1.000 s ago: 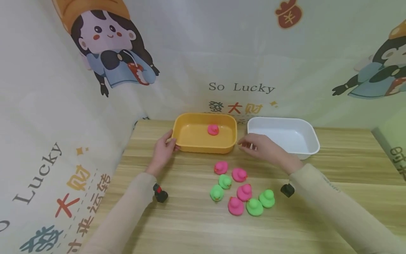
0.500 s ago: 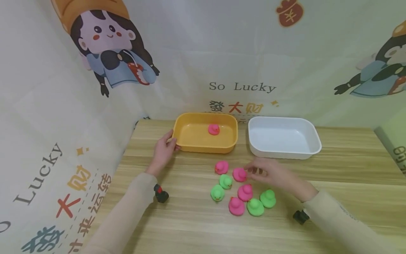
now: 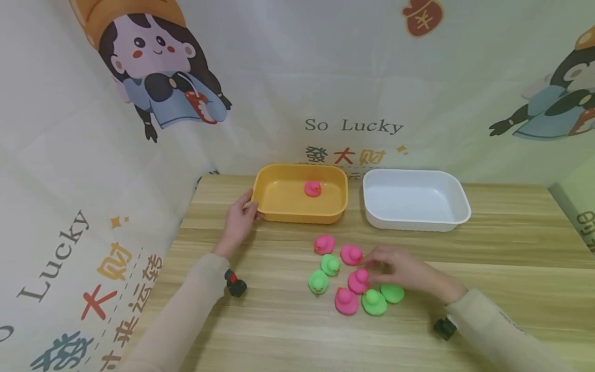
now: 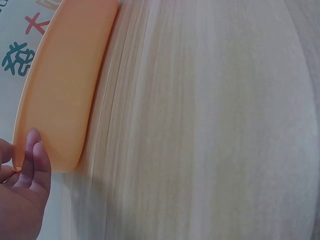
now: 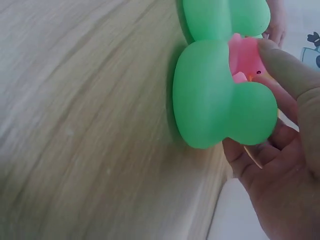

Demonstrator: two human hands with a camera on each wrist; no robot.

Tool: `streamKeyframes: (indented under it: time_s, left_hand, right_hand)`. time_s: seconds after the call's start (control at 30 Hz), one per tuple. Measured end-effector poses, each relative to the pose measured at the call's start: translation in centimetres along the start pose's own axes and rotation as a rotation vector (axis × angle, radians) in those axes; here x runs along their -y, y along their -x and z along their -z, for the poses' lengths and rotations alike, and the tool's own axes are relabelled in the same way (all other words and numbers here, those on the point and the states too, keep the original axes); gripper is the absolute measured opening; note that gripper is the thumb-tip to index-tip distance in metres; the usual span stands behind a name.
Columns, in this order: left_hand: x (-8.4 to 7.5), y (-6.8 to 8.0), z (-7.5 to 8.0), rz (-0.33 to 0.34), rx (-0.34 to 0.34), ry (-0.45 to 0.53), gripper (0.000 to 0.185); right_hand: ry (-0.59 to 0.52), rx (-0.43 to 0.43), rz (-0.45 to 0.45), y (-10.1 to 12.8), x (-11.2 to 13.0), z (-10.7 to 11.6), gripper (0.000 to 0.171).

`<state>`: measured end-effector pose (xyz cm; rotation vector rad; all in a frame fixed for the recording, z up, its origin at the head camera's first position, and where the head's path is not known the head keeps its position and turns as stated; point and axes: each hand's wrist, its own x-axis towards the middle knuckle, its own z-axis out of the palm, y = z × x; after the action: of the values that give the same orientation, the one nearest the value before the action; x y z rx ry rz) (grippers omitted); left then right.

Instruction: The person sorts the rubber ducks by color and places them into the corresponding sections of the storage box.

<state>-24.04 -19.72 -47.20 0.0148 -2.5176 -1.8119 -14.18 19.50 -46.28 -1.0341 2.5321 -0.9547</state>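
Observation:
My left hand (image 3: 239,219) grips the left end of a yellow plastic tub (image 3: 297,218), thumb against its near wall. In the left wrist view the fingers (image 4: 40,160) hold the tub's corner. One pink rubber duck (image 3: 313,188) sits inside. My right hand (image 3: 402,266) hovers over the duck cluster, its thumb and forefinger apart around the head of a pink rubber duck (image 3: 359,281) still on the table. In the right wrist view, a green duck (image 5: 205,95) partly hides that pink duck (image 5: 247,55); firm contact cannot be made out.
A white tub (image 3: 413,226) stands right of the yellow one. Several other pink and green ducks lie close together on the wooden table (image 3: 274,325), including a green duck (image 3: 374,302) and a pink duck (image 3: 351,254). A printed cloth (image 3: 269,77) hangs behind.
My right hand has come from between the two tubs down toward the viewer, past one pink duck to another. The left hand stays on the yellow tub. The ducks have not visibly moved.

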Motion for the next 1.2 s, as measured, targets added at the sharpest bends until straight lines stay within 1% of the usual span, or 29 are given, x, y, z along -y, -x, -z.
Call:
streamKeyframes:
  time_s: [0.2, 0.4, 0.6, 0.8, 0.87, 0.97, 1.07, 1.13, 1.2]
  left_hand:
    - [-0.1, 0.0, 0.1, 0.007, -0.002, 0.014, 0.048]
    - [-0.1, 0.1, 0.1, 0.006, -0.005, 0.029, 0.048]
    - [0.0, 0.0, 0.0, 0.012, -0.01, 0.038, 0.048]
    - [0.0, -0.1, 0.0, 0.009, -0.008, 0.028, 0.048]
    - [0.0, -0.1, 0.0, 0.008, -0.005, 0.03, 0.048]
    - [-0.1, -0.1, 0.0, 0.009, 0.003, 0.029, 0.049]
    - [-0.3, 0.0, 0.1, 0.016, 0.012, 0.043, 0.049]
    - [-1.0, 0.3, 0.2, 0.028, 0.02, 0.046, 0.049]
    - [-1.0, 0.4, 0.2, 0.026, 0.019, 0.045, 0.049]
  right_hand:
    - [-0.056, 0.057, -0.087, -0.3, -0.3, -0.4, 0.038]
    - [-0.095, 0.085, -0.098, -0.4, -0.5, -0.6, 0.035]
    - [-0.119, 0.085, -0.106, -0.4, -0.8, -0.9, 0.032]
    - [-0.138, 0.05, -0.081, -0.3, -1.0, -1.0, 0.031]
    - [-0.155, 0.038, -0.083, -0.2, -0.8, -0.7, 0.031]
    - [-0.151, 0.011, -0.084, -0.3, -0.2, -0.1, 0.032]
    - [-0.133, -0.031, -0.062, -0.6, 0.3, 0.7, 0.032]
    - [-0.109, -0.073, -0.037, -1.0, 0.5, 1.2, 0.031]
    - [-0.091, -0.113, -0.019, -1.4, 0.7, 1.7, 0.03]
